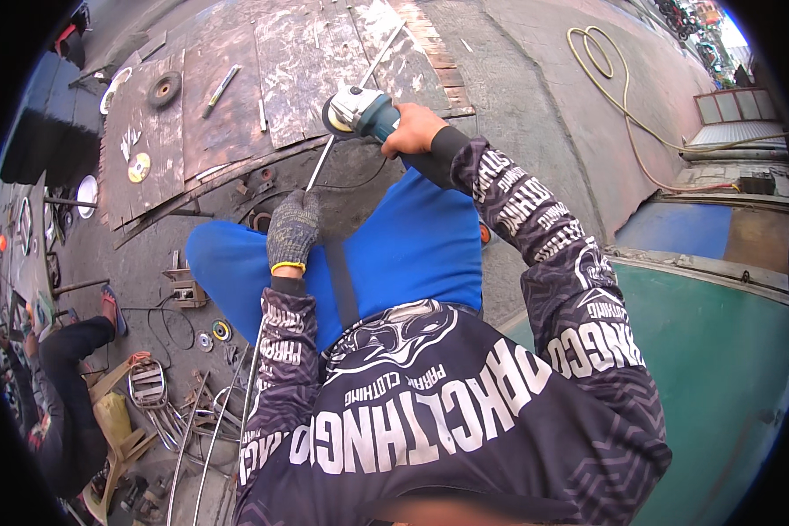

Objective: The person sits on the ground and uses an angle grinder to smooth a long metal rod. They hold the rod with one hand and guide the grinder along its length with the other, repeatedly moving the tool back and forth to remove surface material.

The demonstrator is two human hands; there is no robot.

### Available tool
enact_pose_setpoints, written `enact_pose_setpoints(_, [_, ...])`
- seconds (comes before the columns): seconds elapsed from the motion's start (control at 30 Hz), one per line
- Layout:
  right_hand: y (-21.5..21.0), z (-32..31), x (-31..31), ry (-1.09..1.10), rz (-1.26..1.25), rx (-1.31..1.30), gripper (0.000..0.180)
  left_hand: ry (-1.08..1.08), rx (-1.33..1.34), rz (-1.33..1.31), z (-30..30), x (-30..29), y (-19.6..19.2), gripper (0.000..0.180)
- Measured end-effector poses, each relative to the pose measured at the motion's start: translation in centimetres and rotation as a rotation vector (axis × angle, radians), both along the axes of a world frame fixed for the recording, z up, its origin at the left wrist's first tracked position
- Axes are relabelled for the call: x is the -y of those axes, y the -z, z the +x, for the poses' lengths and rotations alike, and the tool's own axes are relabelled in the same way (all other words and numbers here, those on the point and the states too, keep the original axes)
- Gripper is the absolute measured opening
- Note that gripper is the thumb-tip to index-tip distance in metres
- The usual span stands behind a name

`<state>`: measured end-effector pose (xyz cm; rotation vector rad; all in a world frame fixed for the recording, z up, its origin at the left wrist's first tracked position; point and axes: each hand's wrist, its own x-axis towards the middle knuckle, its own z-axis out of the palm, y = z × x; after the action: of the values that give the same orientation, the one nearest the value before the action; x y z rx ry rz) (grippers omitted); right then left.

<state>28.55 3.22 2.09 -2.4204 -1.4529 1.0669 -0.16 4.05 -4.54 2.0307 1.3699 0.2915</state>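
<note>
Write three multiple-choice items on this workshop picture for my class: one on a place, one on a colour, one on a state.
1. Where is the long thin metal rod held?
A. across the worn wooden work board
B. inside a bucket
C. on a shelf

2. What colour is the knitted glove on the left hand?
A. red
B. grey
C. white

3. How is the right hand?
A. empty
B. gloved
C. bare, gripping the teal angle grinder

Answers: 1 A, the rod runs over the board; 2 B, grey knit with a yellow cuff; 3 C, bare fingers wrap the grinder body.
</note>
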Motion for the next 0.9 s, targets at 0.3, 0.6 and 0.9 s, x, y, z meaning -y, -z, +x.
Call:
enact_pose_setpoints(0.3, [0.5, 3.0, -0.3, 0.085, -0.001, 0.006, 0.081, -0.045, 0.010, 0.049, -0.7, 2.0, -0.7, 0.039])
enact_pose_setpoints(0.6, [1.2, 7.6, -4.4, 0.138, -0.040, 0.081, 0.071, -0.036, -0.028, 0.010, -0.5, 2.5, -1.1, 0.032])
enact_pose_setpoints(0.9, [3.3, 14.0, -8.5, 0.168, 0.060, 0.221, 0.052, -0.024, -0.045, 0.052, -0.4, 3.1, -2.4, 0.032])
